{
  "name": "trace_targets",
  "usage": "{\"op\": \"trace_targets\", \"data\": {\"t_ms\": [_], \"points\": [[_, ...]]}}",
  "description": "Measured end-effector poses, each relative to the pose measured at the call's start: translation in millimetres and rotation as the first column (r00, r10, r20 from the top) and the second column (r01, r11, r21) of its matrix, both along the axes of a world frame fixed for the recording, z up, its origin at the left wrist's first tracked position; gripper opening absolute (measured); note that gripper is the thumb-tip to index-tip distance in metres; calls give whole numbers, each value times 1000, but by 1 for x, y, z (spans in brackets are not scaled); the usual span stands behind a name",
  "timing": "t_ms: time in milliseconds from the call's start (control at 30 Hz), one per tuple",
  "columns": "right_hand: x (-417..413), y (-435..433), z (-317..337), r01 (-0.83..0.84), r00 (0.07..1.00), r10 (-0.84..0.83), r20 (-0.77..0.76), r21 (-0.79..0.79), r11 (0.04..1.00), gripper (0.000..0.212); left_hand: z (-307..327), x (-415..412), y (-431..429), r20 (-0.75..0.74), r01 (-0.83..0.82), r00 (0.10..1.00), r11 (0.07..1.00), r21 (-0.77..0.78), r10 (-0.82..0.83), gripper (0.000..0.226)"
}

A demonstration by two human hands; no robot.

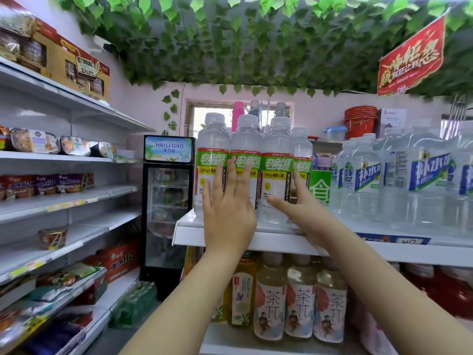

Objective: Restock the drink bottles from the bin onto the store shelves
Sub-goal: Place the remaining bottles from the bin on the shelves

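4 clear drink bottles with green-and-white labels are seen standing upright in a row at the left end of the top shelf [276, 239], packed side by side. The left hand [229, 213] is laid flat against the fronts of the first bottle [211, 144] and the second bottle [245, 142], its fingers straight and slightly spread, with nothing gripped. The right hand [304, 208] is set wide against the third bottle [277, 149]: the thumb is stretched across the lower front, and the fingers are run straight up its right side, into the gap before the fourth bottle [302, 147], uncurled. Larger water bottles [363, 175] with blue labels are ranged near the row on the same shelf, to the right. On the shelf below, pale tea bottles [299, 303] are lined up upright. A small glass-door fridge [167, 201] marked HAI LI GAO is seen beyond the shelf end, and snack-laden wall shelves [64, 201] at the left. Green leaves [256, 34] are hung across the ceiling, a red sign [412, 57] is suspended at upper right, and stacked red buckets [361, 119] are seen behind the water.
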State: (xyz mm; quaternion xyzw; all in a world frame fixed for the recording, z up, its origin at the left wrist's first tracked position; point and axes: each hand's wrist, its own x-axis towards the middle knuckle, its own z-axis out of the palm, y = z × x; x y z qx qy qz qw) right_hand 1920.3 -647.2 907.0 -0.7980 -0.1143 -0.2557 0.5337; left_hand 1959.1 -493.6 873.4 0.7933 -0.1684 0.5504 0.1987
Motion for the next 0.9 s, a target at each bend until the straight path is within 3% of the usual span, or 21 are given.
{"op": "trace_targets", "data": {"t_ms": [567, 900], "points": [[-1, -2, -5, -67, 998, 66, 21, 32, 997, 108, -2, 0, -1, 4, 13, 1000, 999, -29, -13, 64], [-17, 5, 0, -5, 999, 6, 45, -22, 1000, 101, 0, -6, -1, -11, 1, 1000, 1000, -20, -1, 64]]}}
